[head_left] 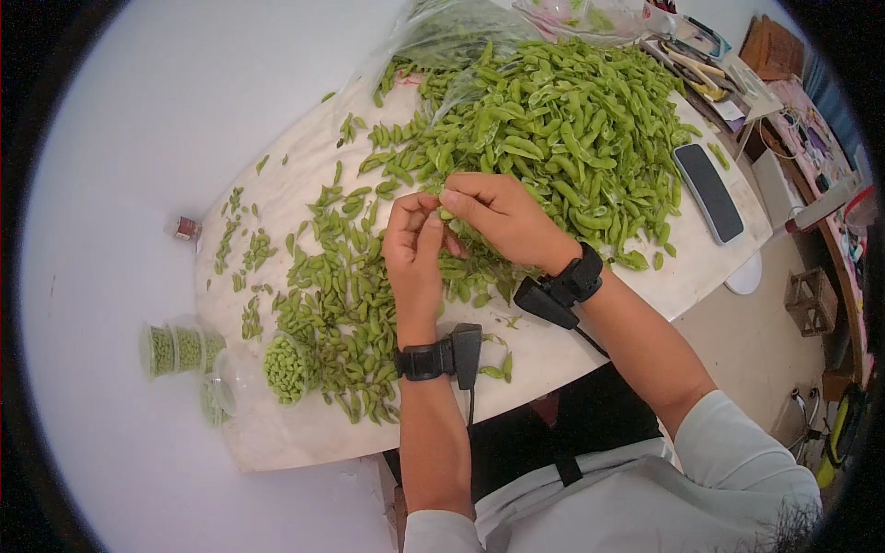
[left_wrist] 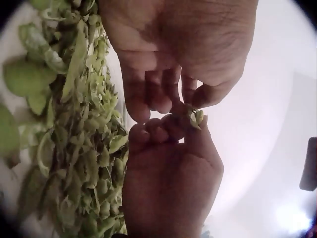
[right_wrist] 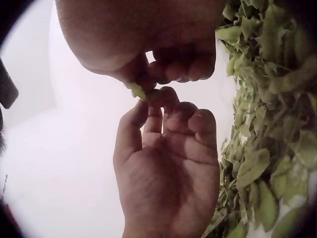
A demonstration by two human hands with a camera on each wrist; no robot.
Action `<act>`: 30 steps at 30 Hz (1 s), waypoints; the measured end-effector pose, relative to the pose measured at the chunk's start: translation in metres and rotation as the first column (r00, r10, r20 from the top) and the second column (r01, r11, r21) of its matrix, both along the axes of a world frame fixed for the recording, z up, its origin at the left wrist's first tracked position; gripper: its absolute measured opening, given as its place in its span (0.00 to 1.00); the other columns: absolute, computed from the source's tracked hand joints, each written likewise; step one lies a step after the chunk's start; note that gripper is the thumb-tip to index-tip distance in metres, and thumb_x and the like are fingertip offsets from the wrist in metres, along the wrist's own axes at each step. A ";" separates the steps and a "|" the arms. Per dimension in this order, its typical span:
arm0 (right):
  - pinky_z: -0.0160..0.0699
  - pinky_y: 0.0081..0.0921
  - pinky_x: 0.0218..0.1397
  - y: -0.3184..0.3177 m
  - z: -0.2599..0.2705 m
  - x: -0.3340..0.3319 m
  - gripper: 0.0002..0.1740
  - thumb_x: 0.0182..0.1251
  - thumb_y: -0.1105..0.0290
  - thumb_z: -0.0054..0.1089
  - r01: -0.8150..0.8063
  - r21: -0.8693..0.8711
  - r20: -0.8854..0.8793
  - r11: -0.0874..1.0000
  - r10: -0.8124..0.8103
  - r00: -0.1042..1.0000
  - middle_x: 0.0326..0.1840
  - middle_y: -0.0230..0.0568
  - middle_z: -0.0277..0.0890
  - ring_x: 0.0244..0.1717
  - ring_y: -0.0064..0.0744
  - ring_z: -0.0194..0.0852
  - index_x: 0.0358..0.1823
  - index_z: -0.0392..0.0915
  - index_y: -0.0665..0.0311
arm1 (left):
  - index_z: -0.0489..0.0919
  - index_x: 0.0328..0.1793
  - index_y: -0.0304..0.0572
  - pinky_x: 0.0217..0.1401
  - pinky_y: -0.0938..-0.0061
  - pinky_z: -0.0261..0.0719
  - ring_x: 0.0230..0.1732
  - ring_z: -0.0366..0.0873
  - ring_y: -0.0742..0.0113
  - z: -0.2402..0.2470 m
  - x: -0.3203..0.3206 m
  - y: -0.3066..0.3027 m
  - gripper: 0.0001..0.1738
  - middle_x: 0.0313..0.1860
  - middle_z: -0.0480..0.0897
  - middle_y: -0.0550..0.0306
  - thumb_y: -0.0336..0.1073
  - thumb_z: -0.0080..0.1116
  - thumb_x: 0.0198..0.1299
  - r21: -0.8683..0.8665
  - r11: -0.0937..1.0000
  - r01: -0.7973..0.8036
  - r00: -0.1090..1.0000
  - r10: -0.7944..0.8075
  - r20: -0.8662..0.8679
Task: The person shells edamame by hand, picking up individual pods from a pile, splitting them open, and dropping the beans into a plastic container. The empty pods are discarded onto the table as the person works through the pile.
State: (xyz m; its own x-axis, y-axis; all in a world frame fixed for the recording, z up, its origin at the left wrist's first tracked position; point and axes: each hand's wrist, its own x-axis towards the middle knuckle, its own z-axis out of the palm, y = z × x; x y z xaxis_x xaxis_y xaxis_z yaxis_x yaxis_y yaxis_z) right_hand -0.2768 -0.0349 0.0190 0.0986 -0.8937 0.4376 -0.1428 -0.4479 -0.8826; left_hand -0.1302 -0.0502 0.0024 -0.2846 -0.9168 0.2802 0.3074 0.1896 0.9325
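Observation:
Thumb and fingers of the left hand (head_left: 413, 263) and the right hand (head_left: 507, 217) meet at a small green pod (head_left: 445, 213), over pods spread on the table. In the left wrist view, the left hand (left_wrist: 183, 44) comes from the top and the right hand (left_wrist: 171, 183) from below, both pinching the pod (left_wrist: 196, 119). The right wrist view has the right hand (right_wrist: 138, 39) above and the left hand (right_wrist: 171, 173) below, the pod (right_wrist: 136, 91) between their fingertips. Fingers partly hide it. A large heap of pods (head_left: 590, 138) lies beyond the right hand.
A tub of green beans (head_left: 288, 369) stands left of the left forearm, with more filled tubs (head_left: 182, 349) at the table's left edge. A phone (head_left: 708, 194) lies at the right, and a plastic bag (head_left: 442, 46) at the back. Scattered pods (head_left: 258, 249) lie on the left.

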 end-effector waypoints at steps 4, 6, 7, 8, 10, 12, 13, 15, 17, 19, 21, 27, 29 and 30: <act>0.66 0.29 0.30 -0.001 -0.002 0.001 0.16 0.70 0.64 0.47 0.000 0.002 0.017 1.000 0.000 1.000 0.21 0.43 0.66 0.23 0.32 0.63 0.29 0.69 0.70 | 0.70 0.48 0.35 0.29 0.78 0.76 0.25 0.71 0.75 0.002 0.000 0.002 0.07 0.34 0.77 0.57 0.30 0.46 0.67 -0.004 1.000 0.006 1.000 -0.006 0.002; 0.66 0.29 0.29 0.000 -0.001 0.001 0.16 0.70 0.64 0.47 -0.003 0.019 0.021 1.000 0.003 1.000 0.21 0.43 0.66 0.22 0.32 0.63 0.29 0.69 0.70 | 0.70 0.48 0.35 0.29 0.78 0.76 0.25 0.71 0.75 0.002 0.000 0.002 0.07 0.34 0.77 0.57 0.30 0.46 0.67 -0.015 1.000 -0.005 1.000 0.006 0.015; 0.66 0.29 0.29 0.000 0.000 0.001 0.16 0.70 0.64 0.47 0.000 0.011 0.014 1.000 0.000 1.000 0.21 0.43 0.66 0.22 0.32 0.63 0.29 0.69 0.70 | 0.70 0.48 0.35 0.28 0.78 0.76 0.25 0.72 0.75 0.002 0.000 0.002 0.07 0.33 0.77 0.58 0.30 0.46 0.67 -0.020 1.000 -0.011 1.000 0.011 0.022; 0.66 0.30 0.29 0.001 0.001 0.002 0.16 0.70 0.64 0.47 0.003 0.003 0.008 1.000 -0.003 1.000 0.21 0.43 0.66 0.22 0.31 0.64 0.29 0.70 0.70 | 0.70 0.48 0.36 0.28 0.78 0.77 0.25 0.71 0.75 0.001 0.000 0.002 0.07 0.33 0.77 0.58 0.30 0.46 0.67 -0.017 1.000 -0.014 1.000 0.014 0.021; 0.67 0.29 0.29 0.001 0.000 0.002 0.16 0.70 0.64 0.47 0.008 -0.009 0.002 1.000 -0.008 1.000 0.21 0.42 0.66 0.22 0.31 0.64 0.29 0.70 0.70 | 0.70 0.48 0.36 0.28 0.78 0.77 0.24 0.71 0.75 0.001 0.000 0.001 0.07 0.33 0.76 0.58 0.30 0.46 0.68 -0.010 1.000 -0.021 1.000 0.021 0.020; 0.67 0.29 0.29 0.000 -0.002 0.002 0.16 0.70 0.64 0.47 0.014 -0.019 0.006 1.000 -0.013 1.000 0.20 0.43 0.66 0.21 0.31 0.65 0.29 0.70 0.70 | 0.70 0.48 0.36 0.28 0.78 0.77 0.25 0.71 0.75 0.001 -0.001 0.001 0.07 0.33 0.76 0.58 0.30 0.46 0.68 -0.016 1.000 -0.017 1.000 0.018 0.011; 0.67 0.29 0.28 0.000 -0.002 0.002 0.16 0.70 0.64 0.47 0.007 -0.005 0.013 1.000 -0.007 1.000 0.20 0.42 0.66 0.21 0.31 0.65 0.29 0.70 0.70 | 0.70 0.47 0.36 0.27 0.78 0.77 0.25 0.71 0.75 0.002 -0.001 0.002 0.07 0.33 0.76 0.58 0.30 0.46 0.68 -0.018 1.000 -0.015 1.000 0.015 0.007; 0.66 0.28 0.27 0.001 -0.001 0.001 0.16 0.70 0.64 0.47 -0.007 0.023 0.028 1.000 0.006 1.000 0.20 0.41 0.67 0.21 0.30 0.66 0.29 0.70 0.70 | 0.69 0.46 0.37 0.27 0.78 0.77 0.24 0.71 0.75 0.002 -0.001 0.003 0.05 0.33 0.74 0.58 0.30 0.45 0.68 -0.011 1.000 -0.016 1.000 0.016 0.018; 0.66 0.28 0.26 0.002 0.000 0.003 0.16 0.70 0.64 0.47 -0.060 0.040 0.070 0.997 0.057 0.996 0.20 0.40 0.67 0.21 0.29 0.65 0.29 0.70 0.70 | 0.69 0.45 0.37 0.27 0.78 0.77 0.25 0.71 0.75 0.003 0.000 0.002 0.04 0.33 0.73 0.59 0.28 0.44 0.67 -0.015 1.000 -0.022 0.999 0.023 0.032; 0.64 0.26 0.27 0.001 -0.002 0.004 0.16 0.71 0.64 0.47 -0.076 0.042 0.070 0.996 0.073 0.995 0.21 0.37 0.64 0.22 0.26 0.61 0.29 0.69 0.69 | 0.68 0.44 0.38 0.27 0.78 0.77 0.25 0.71 0.75 0.002 0.000 0.002 0.03 0.33 0.73 0.59 0.26 0.43 0.65 -0.024 0.999 -0.030 0.998 0.031 0.053; 0.58 0.23 0.29 -0.002 -0.008 0.005 0.15 0.72 0.64 0.48 -0.056 0.028 0.027 0.998 0.055 0.998 0.23 0.32 0.58 0.25 0.21 0.52 0.30 0.69 0.68 | 0.67 0.43 0.38 0.27 0.78 0.77 0.24 0.70 0.76 0.004 -0.004 0.004 0.05 0.32 0.72 0.59 0.24 0.40 0.64 -0.057 0.994 -0.096 0.986 0.102 0.128; 0.55 0.25 0.27 0.000 -0.006 0.007 0.17 0.72 0.64 0.48 0.048 0.060 0.007 0.997 -0.049 0.999 0.20 0.33 0.52 0.24 0.21 0.48 0.27 0.65 0.69 | 0.67 0.41 0.40 0.24 0.77 0.69 0.22 0.61 0.76 0.003 -0.006 0.003 0.07 0.31 0.69 0.60 0.26 0.35 0.63 0.034 0.968 -0.249 0.968 0.248 0.032; 0.60 0.31 0.27 -0.003 -0.008 0.006 0.17 0.70 0.64 0.48 0.109 0.045 -0.028 0.993 -0.108 0.994 0.19 0.44 0.59 0.21 0.31 0.54 0.27 0.67 0.71 | 0.67 0.38 0.39 0.23 0.78 0.68 0.21 0.60 0.76 0.001 -0.004 0.000 0.07 0.30 0.68 0.60 0.25 0.34 0.61 0.018 0.970 -0.241 0.970 0.240 0.018; 0.62 0.34 0.27 -0.004 -0.009 0.006 0.18 0.70 0.64 0.49 0.139 0.036 -0.046 0.990 -0.137 0.989 0.18 0.49 0.63 0.20 0.36 0.57 0.27 0.69 0.72 | 0.67 0.36 0.39 0.23 0.78 0.67 0.21 0.59 0.76 -0.002 -0.003 -0.002 0.07 0.30 0.67 0.60 0.24 0.34 0.60 -0.013 0.976 -0.219 0.975 0.220 0.034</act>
State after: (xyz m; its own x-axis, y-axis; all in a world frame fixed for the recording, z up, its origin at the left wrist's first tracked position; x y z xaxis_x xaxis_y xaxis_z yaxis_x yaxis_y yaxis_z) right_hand -0.2710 -0.0391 0.0101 -0.0090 -0.9164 0.4001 -0.2390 -0.3865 -0.8908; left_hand -0.1328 -0.0521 0.0003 -0.0866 -0.9553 0.2826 0.2245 0.2576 0.9398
